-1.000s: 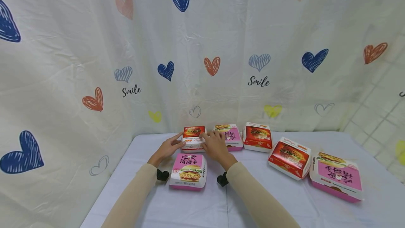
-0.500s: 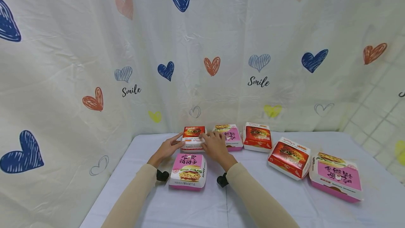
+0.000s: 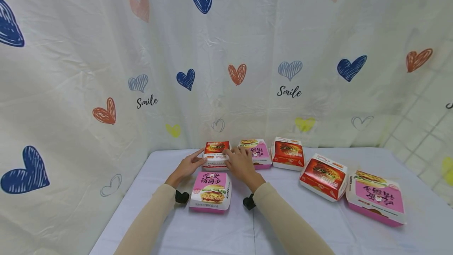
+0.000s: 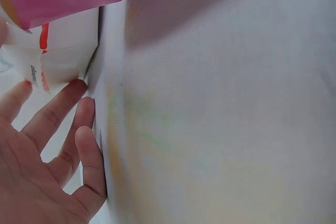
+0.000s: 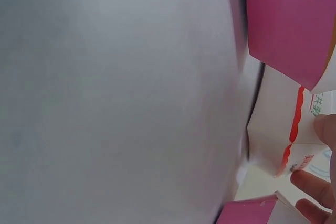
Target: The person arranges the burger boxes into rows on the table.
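Near the back edge of the table lies a red and white burger box point(image 3: 216, 156) with a burger picture on its lid. My left hand point(image 3: 185, 169) touches its left side, fingers extended and spread, as the left wrist view shows. On the box's right side my right hand point(image 3: 242, 164) rests its fingertips, and in the right wrist view the thumb point(image 5: 326, 129) lies against the box's front. A pink and white burger box point(image 3: 211, 192) sits just in front, between my forearms. Part of another pink burger box point(image 3: 261, 153) is hidden behind my right hand.
To the right along the back stands a red burger box point(image 3: 288, 153). Farther right and nearer are another red box point(image 3: 323, 176) and a pink box point(image 3: 376, 196), side by side. A white cloth covers the table point(image 3: 283, 215); a heart-printed curtain point(image 3: 255, 109) hangs behind.
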`<control>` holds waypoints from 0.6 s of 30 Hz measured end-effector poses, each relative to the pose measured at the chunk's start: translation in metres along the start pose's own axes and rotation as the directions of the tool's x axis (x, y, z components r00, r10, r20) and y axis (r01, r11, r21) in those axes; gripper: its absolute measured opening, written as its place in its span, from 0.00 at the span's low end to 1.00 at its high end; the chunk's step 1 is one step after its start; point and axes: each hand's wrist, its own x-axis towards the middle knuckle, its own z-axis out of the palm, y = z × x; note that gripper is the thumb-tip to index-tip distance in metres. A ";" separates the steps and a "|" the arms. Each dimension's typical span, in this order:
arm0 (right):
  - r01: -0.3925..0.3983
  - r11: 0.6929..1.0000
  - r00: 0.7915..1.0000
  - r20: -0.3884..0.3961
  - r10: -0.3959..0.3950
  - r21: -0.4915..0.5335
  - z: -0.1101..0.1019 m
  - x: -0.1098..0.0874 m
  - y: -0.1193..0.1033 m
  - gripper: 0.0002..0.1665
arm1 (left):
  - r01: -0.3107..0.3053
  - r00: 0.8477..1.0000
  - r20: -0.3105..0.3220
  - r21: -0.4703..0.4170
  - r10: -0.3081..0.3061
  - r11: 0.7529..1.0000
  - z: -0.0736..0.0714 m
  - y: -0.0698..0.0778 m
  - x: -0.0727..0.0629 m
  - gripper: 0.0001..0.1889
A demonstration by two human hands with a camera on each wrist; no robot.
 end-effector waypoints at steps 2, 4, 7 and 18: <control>0.000 1.000 1.000 -0.005 0.000 0.004 0.000 -0.001 0.000 0.22 | 0.001 1.000 0.003 -0.006 -0.001 1.000 0.001 0.000 0.001 0.39; -0.001 1.000 1.000 -0.006 0.001 0.004 -0.001 -0.001 0.001 0.23 | 0.003 1.000 0.006 -0.009 -0.003 1.000 0.001 0.000 0.001 0.39; 0.000 1.000 1.000 -0.011 0.000 0.004 -0.001 -0.003 0.001 0.24 | 0.000 1.000 0.007 -0.008 0.001 1.000 0.002 -0.001 0.002 0.40; -0.015 0.990 0.998 -0.053 0.022 0.137 -0.015 -0.016 0.009 0.29 | -0.035 0.998 -0.056 -0.133 0.028 0.990 -0.003 -0.011 -0.005 0.36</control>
